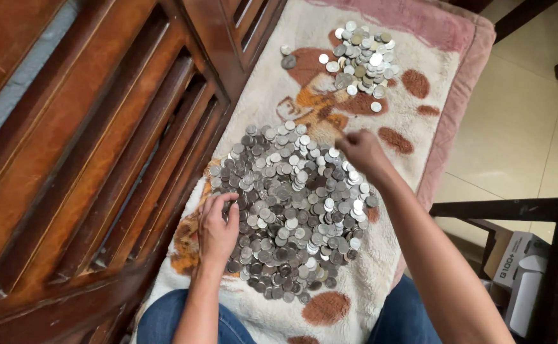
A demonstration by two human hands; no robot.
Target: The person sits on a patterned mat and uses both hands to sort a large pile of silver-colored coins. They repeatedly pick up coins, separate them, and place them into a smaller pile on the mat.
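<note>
the big pile of coins [292, 210] lies on a cream blanket [413, 51] with rust-brown patches, right in front of the person's knees. the left hand [218, 229] rests on the pile's left edge, fingers curled loosely over coins; whether it grips any, i cannot tell. the right hand [362, 150] sits at the pile's far right edge, fingertips pinched together, apparently on a coin, too small to be sure. the small pile of coins [362, 60] lies farther away, beyond the right hand, which is nearer to it. bare blanket lies between the piles. a wooden slatted backrest [120, 146] hems in the left side; the blanket's pink edge drops off on the right.
</note>
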